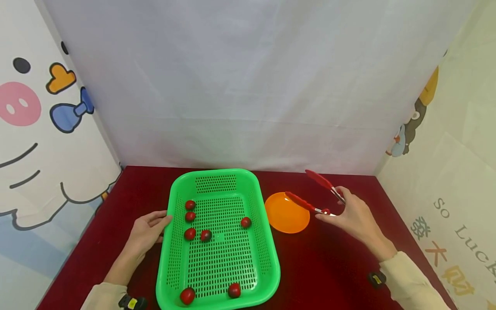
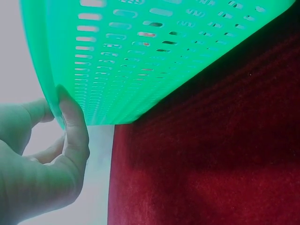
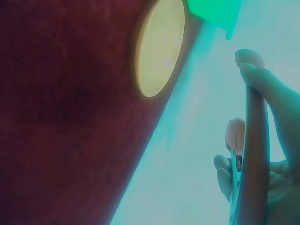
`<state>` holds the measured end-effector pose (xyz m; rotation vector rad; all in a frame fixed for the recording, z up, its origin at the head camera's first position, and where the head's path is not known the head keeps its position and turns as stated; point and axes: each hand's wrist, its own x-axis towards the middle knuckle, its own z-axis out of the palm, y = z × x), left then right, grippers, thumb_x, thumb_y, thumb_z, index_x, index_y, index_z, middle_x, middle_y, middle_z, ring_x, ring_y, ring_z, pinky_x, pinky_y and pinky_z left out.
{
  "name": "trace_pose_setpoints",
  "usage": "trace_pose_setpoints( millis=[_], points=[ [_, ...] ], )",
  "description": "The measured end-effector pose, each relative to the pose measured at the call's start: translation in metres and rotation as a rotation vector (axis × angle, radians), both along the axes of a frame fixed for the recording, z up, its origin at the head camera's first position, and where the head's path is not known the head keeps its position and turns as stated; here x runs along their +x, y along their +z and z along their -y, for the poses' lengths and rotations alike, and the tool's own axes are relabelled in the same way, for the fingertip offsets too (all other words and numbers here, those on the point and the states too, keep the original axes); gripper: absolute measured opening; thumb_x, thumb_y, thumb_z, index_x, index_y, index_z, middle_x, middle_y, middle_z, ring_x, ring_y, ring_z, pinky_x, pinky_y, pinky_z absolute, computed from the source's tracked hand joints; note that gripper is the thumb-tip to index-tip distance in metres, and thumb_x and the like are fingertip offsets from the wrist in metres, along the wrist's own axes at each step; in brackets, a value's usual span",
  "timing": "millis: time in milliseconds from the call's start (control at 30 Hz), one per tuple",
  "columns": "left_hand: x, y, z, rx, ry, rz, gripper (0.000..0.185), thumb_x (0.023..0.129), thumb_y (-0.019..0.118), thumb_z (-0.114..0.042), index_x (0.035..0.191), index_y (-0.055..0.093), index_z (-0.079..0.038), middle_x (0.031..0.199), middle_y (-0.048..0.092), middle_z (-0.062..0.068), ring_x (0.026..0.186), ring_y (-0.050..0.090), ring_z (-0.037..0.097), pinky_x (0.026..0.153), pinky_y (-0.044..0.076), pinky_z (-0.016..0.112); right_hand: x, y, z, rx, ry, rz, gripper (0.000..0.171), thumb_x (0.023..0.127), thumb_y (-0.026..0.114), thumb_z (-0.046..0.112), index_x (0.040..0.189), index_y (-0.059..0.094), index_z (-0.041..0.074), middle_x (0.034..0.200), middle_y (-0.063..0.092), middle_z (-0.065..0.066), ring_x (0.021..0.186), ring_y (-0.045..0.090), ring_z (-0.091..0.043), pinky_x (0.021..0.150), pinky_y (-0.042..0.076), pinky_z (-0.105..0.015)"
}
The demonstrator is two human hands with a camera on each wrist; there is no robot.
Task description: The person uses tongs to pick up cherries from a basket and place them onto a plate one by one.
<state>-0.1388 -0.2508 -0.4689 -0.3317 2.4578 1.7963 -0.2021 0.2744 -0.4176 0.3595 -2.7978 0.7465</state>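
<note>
Gripped in the right hand [image 1: 354, 215], red tongs [image 1: 315, 191] gape wide above the orange plate [image 1: 286, 213], just beside the green basket [image 1: 217, 275]; the left hand [image 1: 149, 228] pinches the basket's rim.

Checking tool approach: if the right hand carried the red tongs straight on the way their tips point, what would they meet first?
Probably the orange plate: the tongs in the right hand point left over it; height unclear.

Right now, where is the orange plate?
In the head view, the orange plate sits on the red table, just right of the green basket, under the tips of the red tongs that the right hand holds.
</note>
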Motion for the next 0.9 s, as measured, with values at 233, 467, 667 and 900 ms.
trace_pose_setpoints(
  millis=[233,467,667,900],
  points=[
    [-0.001,0.000,-0.001,-0.012,0.004,0.005,0.055,0.107,0.059,-0.029,0.147,0.047,0.007,0.133,0.063,0.026,0.082,0.067,0.004,0.070,0.058,0.026,-0.003,0.006,0.009,0.022,0.043,-0.008,0.085,0.072,0.095,0.042,0.132,0.052,0.000,0.110,0.069,-0.021,0.095,0.065,-0.037,0.078,0.058,-0.052],
    [0.000,-0.001,-0.001,-0.025,-0.003,0.010,0.057,0.107,0.059,-0.031,0.147,0.046,0.008,0.137,0.060,0.029,0.084,0.067,0.005,0.072,0.059,0.027,-0.002,0.011,0.022,0.027,0.082,0.007,0.084,0.072,0.095,0.040,0.133,0.053,0.001,0.113,0.067,-0.020,0.099,0.065,-0.035,0.081,0.058,-0.052],
    [-0.001,0.000,-0.003,-0.013,-0.002,-0.005,0.053,0.107,0.059,-0.028,0.145,0.048,0.008,0.134,0.061,0.028,0.083,0.068,0.005,0.071,0.059,0.027,-0.003,0.015,0.032,0.065,0.114,-0.015,0.083,0.071,0.096,0.042,0.131,0.056,0.001,0.103,0.068,-0.014,0.090,0.063,-0.029,0.075,0.058,-0.045],
    [0.000,0.001,-0.003,-0.008,0.002,-0.012,0.052,0.108,0.058,-0.026,0.145,0.049,0.008,0.133,0.062,0.029,0.082,0.069,0.005,0.071,0.060,0.027,-0.006,0.020,0.045,0.142,0.149,-0.012,0.085,0.071,0.095,0.044,0.133,0.057,0.000,0.100,0.066,-0.011,0.084,0.059,-0.023,0.072,0.057,-0.040]
  ],
)
